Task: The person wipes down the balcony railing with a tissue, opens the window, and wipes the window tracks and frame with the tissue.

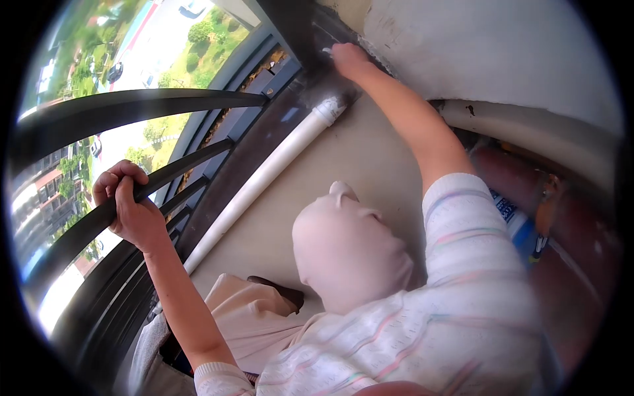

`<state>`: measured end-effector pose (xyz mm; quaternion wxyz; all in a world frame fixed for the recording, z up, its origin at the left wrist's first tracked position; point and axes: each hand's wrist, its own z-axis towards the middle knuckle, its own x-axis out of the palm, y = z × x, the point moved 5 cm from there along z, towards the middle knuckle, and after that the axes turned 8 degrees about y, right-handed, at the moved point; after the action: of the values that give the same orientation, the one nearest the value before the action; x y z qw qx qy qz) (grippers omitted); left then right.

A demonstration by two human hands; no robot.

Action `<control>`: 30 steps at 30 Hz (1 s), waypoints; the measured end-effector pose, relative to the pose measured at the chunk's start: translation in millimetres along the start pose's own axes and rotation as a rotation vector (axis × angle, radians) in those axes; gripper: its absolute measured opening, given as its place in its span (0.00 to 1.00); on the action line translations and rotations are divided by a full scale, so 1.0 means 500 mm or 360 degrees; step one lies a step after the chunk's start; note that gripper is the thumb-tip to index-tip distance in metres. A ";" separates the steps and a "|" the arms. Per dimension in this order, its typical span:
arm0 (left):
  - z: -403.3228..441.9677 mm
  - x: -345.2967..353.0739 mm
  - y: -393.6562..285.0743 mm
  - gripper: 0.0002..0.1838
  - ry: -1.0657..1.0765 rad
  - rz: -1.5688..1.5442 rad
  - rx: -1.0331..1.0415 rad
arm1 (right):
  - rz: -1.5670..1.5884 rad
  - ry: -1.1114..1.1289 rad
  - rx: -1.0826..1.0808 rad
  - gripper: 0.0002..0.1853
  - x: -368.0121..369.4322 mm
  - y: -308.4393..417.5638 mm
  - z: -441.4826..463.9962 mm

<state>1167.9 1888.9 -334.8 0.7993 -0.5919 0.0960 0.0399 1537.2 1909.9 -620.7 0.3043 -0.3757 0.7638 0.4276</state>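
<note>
My left hand (pixel 132 204) is wrapped round a dark metal railing bar (pixel 178 158) at the left. Up at the top, my right hand (pixel 350 61) is closed beside a dark corner ledge, with a small whitish thing (pixel 327 51) showing at its fingertips; what that is I cannot make out. A white pipe (pixel 264 171) runs diagonally between my two arms, its upper end below my right hand.
Beyond the railing, far below, lie a road, cars and greenery (pixel 205 39). A pale wall (pixel 502 53) stands at the upper right. Blue-and-white packaging (pixel 518 228) lies on the reddish floor (pixel 568 264). My raised knee, in pale trousers (pixel 350 247), is at the centre.
</note>
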 end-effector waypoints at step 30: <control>0.003 0.008 -0.003 0.11 0.0040 -0.0173 0.0045 | 0.0781 -0.0807 -0.0054 0.08 0.022 -0.007 0.021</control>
<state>1172.0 1889.5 -333.8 0.8073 -0.5853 0.0743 -0.0126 1535.7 1914.5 -635.4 0.3661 -0.0678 0.7243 0.5803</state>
